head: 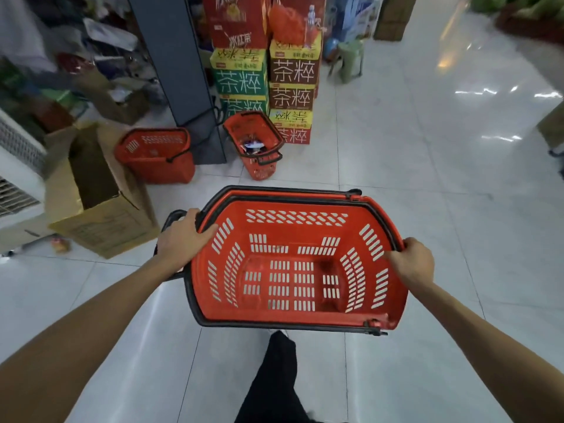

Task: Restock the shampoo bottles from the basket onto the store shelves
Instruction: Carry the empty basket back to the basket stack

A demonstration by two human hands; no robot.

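The red shopping basket (305, 232) hangs above the tiled floor (427, 166), with no shampoo bottles visible inside. The left hand (183, 236) curls its fingers over the left rim, and the right hand (412, 261) clamps the right rim. Held by the rims alone, it could tip if one grip slackens.

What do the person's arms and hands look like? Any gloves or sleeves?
No gloves: the left hand and right hand are bare, and no rings show on the fingers. The left forearm and right forearm are bare too, with no sleeve, watch or band in view. Below them is a leg in black trousers.
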